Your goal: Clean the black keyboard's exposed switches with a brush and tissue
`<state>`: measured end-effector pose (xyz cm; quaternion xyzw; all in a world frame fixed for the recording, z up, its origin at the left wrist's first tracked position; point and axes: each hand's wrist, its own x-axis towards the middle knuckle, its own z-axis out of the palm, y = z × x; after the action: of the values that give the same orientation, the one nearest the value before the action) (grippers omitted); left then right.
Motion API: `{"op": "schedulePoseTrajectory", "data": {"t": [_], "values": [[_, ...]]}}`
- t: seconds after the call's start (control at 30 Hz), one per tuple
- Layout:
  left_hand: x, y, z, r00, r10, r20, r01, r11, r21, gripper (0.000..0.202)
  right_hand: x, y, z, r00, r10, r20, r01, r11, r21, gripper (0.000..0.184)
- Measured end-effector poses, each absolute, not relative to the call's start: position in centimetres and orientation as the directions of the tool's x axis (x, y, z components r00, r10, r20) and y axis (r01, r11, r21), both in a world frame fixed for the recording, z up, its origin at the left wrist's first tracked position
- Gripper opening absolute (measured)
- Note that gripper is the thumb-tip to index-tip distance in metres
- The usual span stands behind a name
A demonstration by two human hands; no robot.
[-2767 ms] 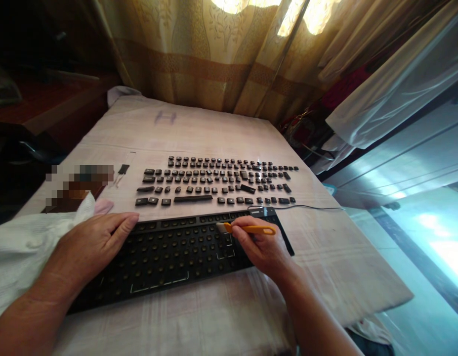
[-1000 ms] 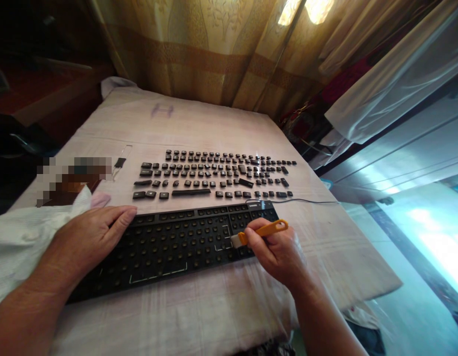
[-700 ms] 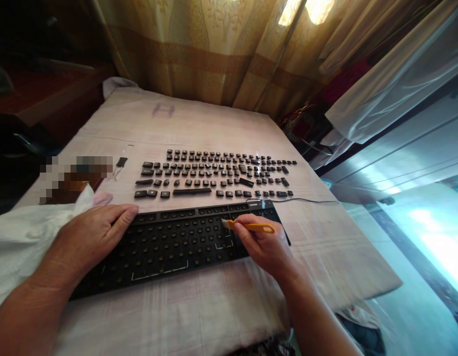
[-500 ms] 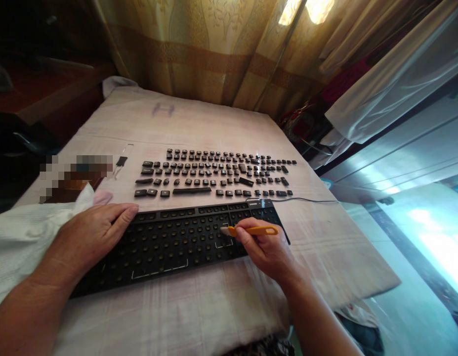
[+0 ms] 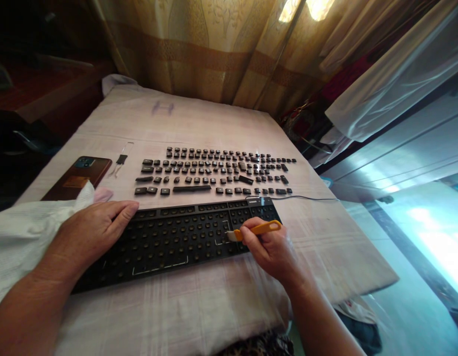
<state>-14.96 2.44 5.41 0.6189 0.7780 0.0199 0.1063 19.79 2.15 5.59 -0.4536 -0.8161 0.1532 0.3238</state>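
Observation:
A black keyboard with its keycaps off lies slantwise on the cloth, its bare key posts showing. My left hand grips its left end, thumb along the top edge; the other fingertips are partly hidden. In my right hand is a small brush with an orange handle, pinched between thumb and fingers. The pale bristles touch or hover just over the right part of the keyboard, near a white bracket-shaped wire. Beyond the keyboard, the loose black keycaps are laid out in rows.
A phone lies face down at the left, beside a wire keycap puller. White cloth is bunched under my left forearm. The keyboard's cable runs right across the pale checked tablecloth. A curtain hangs behind the table.
The brush has moved slightly down and to the right over the keyboard, its handle tilting up more. My left hand stays in place.

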Motion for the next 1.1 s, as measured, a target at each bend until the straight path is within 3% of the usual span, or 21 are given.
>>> {"op": "schedulePoseTrajectory", "data": {"t": [0.2,0.4,0.67,0.8,1.1], "values": [[-15.1,2.5,5.3,-0.188,0.974,-0.123,0.959,0.209,0.190,0.076,19.2,1.5,5.7,-0.403,0.834,0.376,0.602,0.551,-0.577,0.025],[-15.2,2.6,5.3,-0.167,0.980,-0.107,0.961,0.186,0.207,0.072,19.8,1.3,5.2,-0.316,0.878,0.359,0.609,0.478,-0.634,0.021],[-14.7,2.6,5.8,-0.180,0.972,-0.149,0.960,0.207,0.189,0.077,19.7,1.3,6.3,-0.508,0.737,0.446,0.534,0.675,-0.509,0.019],[-14.6,2.6,5.9,-0.179,0.975,-0.133,0.959,0.203,0.196,0.075,19.9,1.1,6.2,-0.578,0.707,0.407,0.540,0.706,-0.459,0.022],[-15.0,2.4,5.5,-0.182,0.977,-0.108,0.958,0.201,0.205,0.073,20.0,0.9,6.6,-0.545,0.707,0.451,0.532,0.707,-0.466,0.019]]}}
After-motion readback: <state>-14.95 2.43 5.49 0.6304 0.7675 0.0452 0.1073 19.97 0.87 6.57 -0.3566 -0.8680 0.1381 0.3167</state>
